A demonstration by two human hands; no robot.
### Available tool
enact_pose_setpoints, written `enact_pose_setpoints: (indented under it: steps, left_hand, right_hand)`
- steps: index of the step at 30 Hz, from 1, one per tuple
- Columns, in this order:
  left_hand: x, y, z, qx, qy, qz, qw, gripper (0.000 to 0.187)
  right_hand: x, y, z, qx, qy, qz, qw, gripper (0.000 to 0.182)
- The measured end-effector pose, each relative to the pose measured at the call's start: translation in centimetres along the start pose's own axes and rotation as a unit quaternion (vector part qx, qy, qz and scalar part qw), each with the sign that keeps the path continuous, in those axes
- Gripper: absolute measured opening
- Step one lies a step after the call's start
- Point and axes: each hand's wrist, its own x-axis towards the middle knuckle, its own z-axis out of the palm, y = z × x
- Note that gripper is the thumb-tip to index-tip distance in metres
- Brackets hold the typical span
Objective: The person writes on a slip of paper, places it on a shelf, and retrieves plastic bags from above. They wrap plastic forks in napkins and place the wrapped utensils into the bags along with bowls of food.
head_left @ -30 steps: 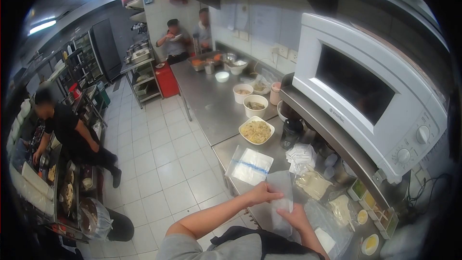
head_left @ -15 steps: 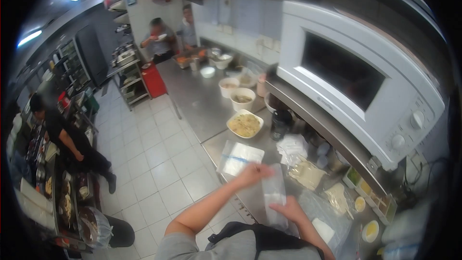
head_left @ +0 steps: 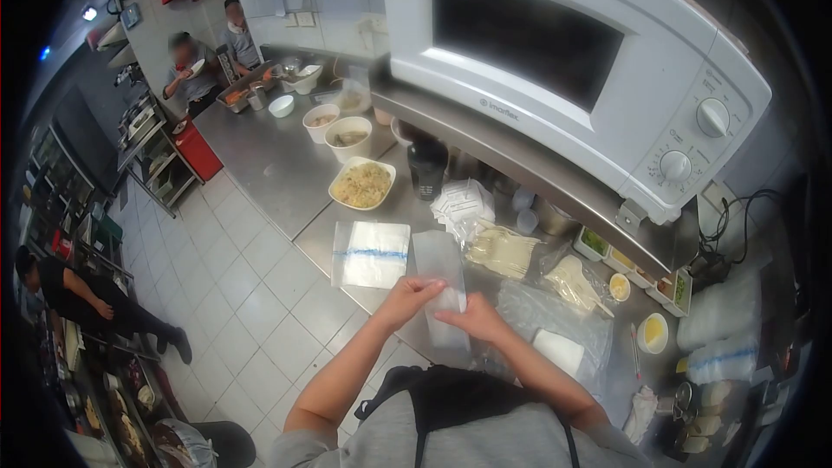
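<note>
A long clear plastic bag [head_left: 439, 258] hangs between my hands over the front edge of the steel counter. My left hand [head_left: 411, 302] pinches its left side near the middle. From the other side, my right hand [head_left: 476, 315] grips the same bag, thumb pointing inward, close to the left fingertips. Just left of the bag lies a flat clear packet with white contents and a blue stripe [head_left: 374, 256]. To the right are wrapped pale wooden-looking utensils [head_left: 503, 251] and a plastic sheet [head_left: 555, 316] with a white folded piece [head_left: 558, 352].
A bowl of fried rice [head_left: 364, 185], tubs of food [head_left: 349, 137] and a dark bottle [head_left: 427, 169] stand farther back. The microwave [head_left: 555, 61] overhangs the counter on a shelf [head_left: 485, 134]. Small bins of toppings [head_left: 637, 269] line the right. Co-workers stand at the far end and left.
My left hand has come down from the bag's top toward my right hand, and both now meet at its middle. The view has turned to the right.
</note>
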Motion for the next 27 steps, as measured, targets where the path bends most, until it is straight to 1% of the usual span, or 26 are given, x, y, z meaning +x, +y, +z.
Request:
enact_pose_setpoints:
  steps: [1,3,4,5,7,8,9,11,12,13,14,16,18,20,21,22,23,25,27]
  left_hand:
    - [0.3,-0.3,-0.2,0.012,0.001,0.0,1.0,0.023]
    - [0.6,-1.3,-0.4,0.01,-0.005,-0.002,1.0,0.023]
    - [0.8,-1.7,-0.5,0.012,-0.009,0.0,1.0,0.022]
    - [1.0,-2.2,-0.6,0.011,-0.01,-0.001,1.0,0.022]
    - [1.5,-3.1,-0.8,0.056,-0.022,-0.019,0.998,0.026]
    - [1.8,-3.4,-0.9,0.056,-0.023,-0.02,0.998,0.026]
    - [2.0,-3.8,-1.2,0.06,-0.027,-0.021,0.998,0.025]
    - [2.1,-4.1,-1.8,0.064,-0.029,-0.023,0.997,0.025]
    - [2.1,-4.2,-2.3,0.09,-0.027,-0.002,0.996,0.023]
    - [2.0,-3.7,-2.3,0.116,-0.025,0.019,0.993,0.021]
    - [1.8,-3.4,-2.1,0.115,-0.025,0.017,0.993,0.021]
    - [1.2,-2.6,-1.5,0.036,-0.007,0.035,0.999,0.013]
    - [1.9,-4.0,-2.3,0.024,-0.014,0.049,0.998,0.01]
    - [2.1,-4.4,-2.8,0.012,-0.021,0.063,0.998,0.011]
    - [2.2,-4.6,-3.1,0.086,-0.031,0.111,0.99,0.012]
    - [2.2,-4.3,-3.2,0.159,-0.04,0.158,0.974,0.014]
    - [2.1,-4.0,-3.1,0.158,-0.041,0.157,0.974,0.014]
    - [1.7,-3.6,-2.8,0.205,-0.028,0.189,0.96,0.019]
    - [1.6,-3.7,-3.0,0.216,-0.028,0.199,0.955,0.021]
  right_hand:
    - [0.0,0.7,-0.4,0.001,0.001,0.005,1.0,0.028]
    - [0.3,2.2,-1.2,0.063,0.028,-0.028,0.997,0.026]
    - [0.3,1.7,-1.3,0.158,0.058,-0.047,0.985,0.023]
    - [0.7,2.3,-1.7,0.158,0.058,-0.045,0.985,0.023]
    - [1.7,3.7,-2.7,0.048,0.066,-0.019,0.996,0.021]
    - [1.7,3.5,-3.0,0.015,0.078,-0.007,0.997,0.02]
    - [1.9,3.8,-3.1,0.015,0.079,-0.006,0.997,0.02]
    - [2.2,4.7,-3.0,0.031,0.096,-0.021,0.995,0.016]
    - [2.3,5.1,-2.8,0.031,0.095,-0.02,0.995,0.016]
    - [2.3,5.2,-2.6,0.086,0.102,-0.025,0.991,0.014]
    - [2.3,5.3,-2.4,0.141,0.109,-0.03,0.983,0.012]
    - [2.2,5.2,-2.0,0.157,0.116,-0.043,0.98,0.009]
    - [2.0,5.2,-2.0,0.174,0.124,-0.057,0.975,0.009]
    - [1.9,5.3,-2.5,0.071,0.105,-0.132,0.983,0.016]
    - [1.8,5.4,-2.7,0.071,0.105,-0.131,0.983,0.016]
    - [1.7,5.6,-2.8,0.041,0.09,-0.162,0.982,0.019]
    - [1.7,5.7,-2.9,0.011,0.076,-0.192,0.978,0.022]
    - [1.7,5.7,-3.1,-0.008,0.072,-0.206,0.976,0.021]
    - [1.8,5.5,-3.2,-0.029,0.068,-0.219,0.973,0.02]
